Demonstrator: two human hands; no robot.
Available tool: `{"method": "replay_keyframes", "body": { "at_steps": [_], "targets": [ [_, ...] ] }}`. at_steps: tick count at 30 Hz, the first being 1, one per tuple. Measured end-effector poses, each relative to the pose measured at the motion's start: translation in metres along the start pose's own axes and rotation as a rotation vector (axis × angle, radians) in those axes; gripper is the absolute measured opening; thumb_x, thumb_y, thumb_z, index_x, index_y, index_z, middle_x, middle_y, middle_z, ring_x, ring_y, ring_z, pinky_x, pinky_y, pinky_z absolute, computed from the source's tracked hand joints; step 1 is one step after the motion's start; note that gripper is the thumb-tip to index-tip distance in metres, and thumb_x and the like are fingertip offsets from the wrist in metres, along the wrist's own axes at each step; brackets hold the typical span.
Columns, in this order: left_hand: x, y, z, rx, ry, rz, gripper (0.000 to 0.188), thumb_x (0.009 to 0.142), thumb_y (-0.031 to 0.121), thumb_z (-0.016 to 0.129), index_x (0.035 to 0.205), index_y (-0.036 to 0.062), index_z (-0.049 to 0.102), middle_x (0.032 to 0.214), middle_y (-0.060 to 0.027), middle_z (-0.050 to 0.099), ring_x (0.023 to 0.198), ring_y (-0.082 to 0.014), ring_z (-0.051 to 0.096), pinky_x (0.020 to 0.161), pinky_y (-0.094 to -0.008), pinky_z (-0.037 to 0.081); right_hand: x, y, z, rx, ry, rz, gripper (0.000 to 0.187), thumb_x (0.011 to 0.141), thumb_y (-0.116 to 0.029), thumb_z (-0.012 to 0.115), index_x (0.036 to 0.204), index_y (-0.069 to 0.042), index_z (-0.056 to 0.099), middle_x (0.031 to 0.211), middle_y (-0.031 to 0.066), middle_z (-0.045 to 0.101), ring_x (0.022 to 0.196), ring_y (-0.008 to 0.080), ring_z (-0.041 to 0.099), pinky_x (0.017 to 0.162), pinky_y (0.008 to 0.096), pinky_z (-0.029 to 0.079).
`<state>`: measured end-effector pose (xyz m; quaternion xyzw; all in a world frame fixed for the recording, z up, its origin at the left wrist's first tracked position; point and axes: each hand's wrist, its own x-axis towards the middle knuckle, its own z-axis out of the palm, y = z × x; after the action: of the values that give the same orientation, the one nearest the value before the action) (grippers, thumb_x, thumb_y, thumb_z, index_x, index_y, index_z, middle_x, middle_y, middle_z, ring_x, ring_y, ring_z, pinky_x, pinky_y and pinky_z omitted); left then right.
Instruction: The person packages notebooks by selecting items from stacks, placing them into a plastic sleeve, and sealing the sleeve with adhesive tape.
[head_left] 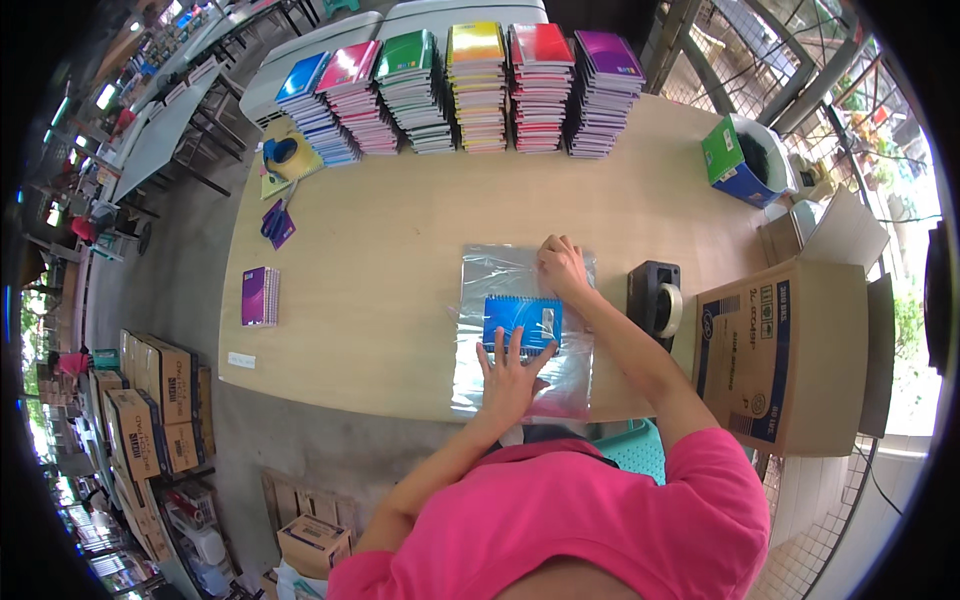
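Note:
A small stack of blue spiral notebooks (498,313) lies on a clear plastic sheet (485,270) on the table in front of me, coil edge away from me. My left hand (512,385) rests on the near part of the blue cover with its fingers spread. At the sheet's far right corner, my right hand (562,268) has its fingers curled and closed on the plastic. Exactly how the fingertips pinch it is partly hidden.
Tall stacks of coloured notebooks (478,95) line the table's far edge. A tape dispenser (652,300) and an open cardboard box (790,360) stand at the right. Purple notebooks (260,297), scissors (275,222) and a tape roll (285,158) lie at the left.

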<state>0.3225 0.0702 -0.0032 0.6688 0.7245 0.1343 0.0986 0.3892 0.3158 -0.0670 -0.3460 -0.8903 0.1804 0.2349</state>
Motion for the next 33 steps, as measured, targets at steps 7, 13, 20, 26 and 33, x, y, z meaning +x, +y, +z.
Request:
{"method": "replay_keyframes", "body": {
  "at_steps": [7,13,20,26,33],
  "targets": [
    [0.008,0.006,-0.003,-0.072,-0.004,-0.018,0.078,0.075,0.033,0.078,0.145,0.0391,0.043,0.142,-0.0172,0.036,0.136,-0.0455,0.031,0.102,-0.0771,0.020,0.055,0.017,-0.031,0.151,-0.473,0.072,0.015,0.064,-0.016,0.071,0.077,-0.009,0.070,0.085,0.0059,0.072,0.081,0.0263,0.068,0.075,0.0384,0.052],
    [0.015,0.003,0.003,-0.161,0.101,-0.045,0.075,0.073,0.032,0.081,0.141,0.0332,0.049,0.143,-0.0265,0.031,0.131,-0.0496,0.033,0.106,-0.0659,0.027,0.052,-0.031,-0.048,0.134,-0.660,-0.026,0.016,0.068,-0.015,0.070,0.083,-0.010,0.074,0.088,0.0075,0.071,0.083,0.0266,0.068,0.070,0.0367,0.055],
    [0.016,0.002,0.009,-0.137,0.110,-0.024,0.081,0.067,0.031,0.085,0.140,0.0308,0.049,0.152,-0.0307,0.020,0.140,-0.0510,0.026,0.109,-0.0599,0.031,-0.033,-0.070,-0.053,0.102,-0.247,-0.095,0.013,0.074,-0.003,0.063,0.082,-0.009,0.072,0.084,0.0106,0.065,0.079,0.0312,0.066,0.066,0.0422,0.053],
    [0.012,0.003,0.035,-0.131,0.153,-0.069,0.076,0.068,0.032,0.084,0.137,0.0234,0.052,0.158,-0.0305,0.011,0.144,-0.0506,0.018,0.113,-0.0610,0.022,-0.072,-0.090,-0.039,0.084,0.012,-0.103,0.011,0.071,-0.002,0.065,0.081,-0.007,0.069,0.078,0.0099,0.060,0.078,0.0315,0.062,0.065,0.0429,0.051],
    [0.022,0.009,0.043,-0.146,0.178,-0.071,0.064,0.078,0.021,0.074,0.135,0.0010,0.052,0.157,-0.0329,0.010,0.143,-0.0553,0.012,0.112,-0.0671,0.015,-0.087,-0.089,-0.032,0.007,-0.020,-0.066,0.014,0.069,-0.007,0.064,0.083,-0.006,0.066,0.083,0.0095,0.058,0.083,0.0300,0.060,0.067,0.0420,0.051]
  ]
}}
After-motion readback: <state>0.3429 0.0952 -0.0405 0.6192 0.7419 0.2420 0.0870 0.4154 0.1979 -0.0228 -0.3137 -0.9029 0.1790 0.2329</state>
